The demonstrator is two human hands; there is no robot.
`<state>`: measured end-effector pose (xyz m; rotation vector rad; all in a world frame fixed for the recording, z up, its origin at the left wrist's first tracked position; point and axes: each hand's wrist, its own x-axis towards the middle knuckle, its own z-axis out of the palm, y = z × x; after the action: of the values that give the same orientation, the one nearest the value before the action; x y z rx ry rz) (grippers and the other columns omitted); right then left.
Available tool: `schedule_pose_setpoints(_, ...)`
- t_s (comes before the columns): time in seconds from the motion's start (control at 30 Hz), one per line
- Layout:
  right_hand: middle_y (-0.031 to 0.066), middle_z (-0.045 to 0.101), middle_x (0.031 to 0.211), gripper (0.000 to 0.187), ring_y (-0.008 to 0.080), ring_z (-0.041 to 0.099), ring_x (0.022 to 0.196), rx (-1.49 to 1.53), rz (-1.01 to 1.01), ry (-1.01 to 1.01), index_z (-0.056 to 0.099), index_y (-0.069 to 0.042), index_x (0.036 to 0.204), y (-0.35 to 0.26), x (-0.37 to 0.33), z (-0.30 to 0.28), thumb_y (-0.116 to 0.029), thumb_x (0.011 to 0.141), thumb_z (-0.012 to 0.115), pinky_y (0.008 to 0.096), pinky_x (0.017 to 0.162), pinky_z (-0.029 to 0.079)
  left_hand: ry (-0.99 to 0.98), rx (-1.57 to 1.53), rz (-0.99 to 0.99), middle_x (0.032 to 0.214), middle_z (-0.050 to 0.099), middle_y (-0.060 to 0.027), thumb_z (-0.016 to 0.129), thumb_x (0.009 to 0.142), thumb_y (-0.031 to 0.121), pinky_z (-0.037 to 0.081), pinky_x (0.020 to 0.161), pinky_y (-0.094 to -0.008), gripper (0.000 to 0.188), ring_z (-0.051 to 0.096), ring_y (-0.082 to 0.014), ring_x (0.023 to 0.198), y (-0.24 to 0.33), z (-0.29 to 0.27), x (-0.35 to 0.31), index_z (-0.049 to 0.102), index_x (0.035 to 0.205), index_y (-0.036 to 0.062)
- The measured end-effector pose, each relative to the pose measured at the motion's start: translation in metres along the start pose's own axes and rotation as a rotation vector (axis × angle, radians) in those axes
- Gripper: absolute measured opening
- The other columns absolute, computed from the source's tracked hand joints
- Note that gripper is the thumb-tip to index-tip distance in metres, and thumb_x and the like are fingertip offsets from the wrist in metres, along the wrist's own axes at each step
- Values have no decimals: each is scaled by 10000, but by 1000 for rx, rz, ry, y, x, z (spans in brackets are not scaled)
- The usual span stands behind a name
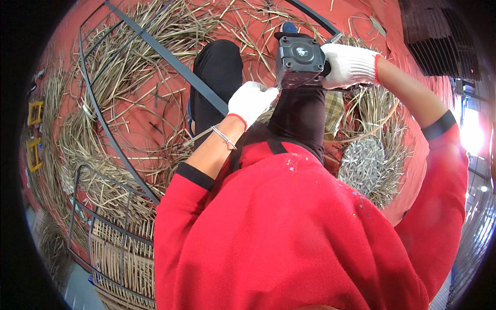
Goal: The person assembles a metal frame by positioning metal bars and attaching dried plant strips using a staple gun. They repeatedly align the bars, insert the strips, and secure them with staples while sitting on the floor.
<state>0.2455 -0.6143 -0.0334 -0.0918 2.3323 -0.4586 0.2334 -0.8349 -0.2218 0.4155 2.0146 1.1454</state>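
Observation:
My right hand [349, 66], in a white knit glove with a red cuff edge, is closed round the handle of a black power tool that looks like a nail gun or stapler [302, 54]. Its square, bolted head faces up, above my right thigh. To the left of it, my left hand [253, 102], gloved the same way, has its fingers drawn together close by the tool's lower edge. What those fingers pinch is too small to tell. Under the left hand runs a dark grey metal frame [170, 58], whose flat bar slants from the upper left toward my lap.
Loose dried plant strips [170, 31] lie in heaps over the red floor covering [150, 124]. A woven grey-green round piece [362, 164] is at the right. Lower left stands a rack-like frame with woven slats [121, 253]. Yellow plastic pieces [34, 154] are at the far left.

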Motion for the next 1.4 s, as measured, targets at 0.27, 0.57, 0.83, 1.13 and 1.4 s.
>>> schedule_pose_setpoints(0.27,7,582,627,241,110,533,510,368,154,102,645,-10,992,21,-35,15,-134,790,684,276,483,456,-70,-142,-64,620,664,-79,636,915,434,465,611,-359,454,633,-189,588,1,-7,-8,722,721,32)
schedule_pose_setpoints(0.57,54,630,725,292,152,580,540,902,743,971,606,-35,1052,195,-174,184,-205,843,718,307,500,455,-289,-493,-83,689,634,-99,634,991,248,517,649,-301,457,633,-179,681,-5,-27,-22,582,585,44)
schedule_pose_setpoints(0.83,280,702,1042,478,465,679,962,297,1531,735,514,-56,1237,270,-224,391,-402,925,623,546,835,524,-192,-605,-67,743,659,-120,623,975,210,493,627,-290,425,606,-177,626,49,-21,-3,568,589,40)
schedule_pose_setpoints(1.13,216,634,1222,801,401,677,986,390,1647,811,360,-99,1510,228,-146,421,-544,909,649,510,825,541,-125,-485,-147,781,651,-159,588,980,186,508,638,-304,440,614,-207,626,82,4,46,518,569,46)
schedule_pose_setpoints(1.4,126,714,1035,288,312,672,999,416,845,1365,696,-91,1113,242,-64,371,-296,912,678,430,898,513,-107,-428,-102,825,688,-185,538,994,182,494,654,-313,448,641,-220,659,81,4,46,502,569,47)
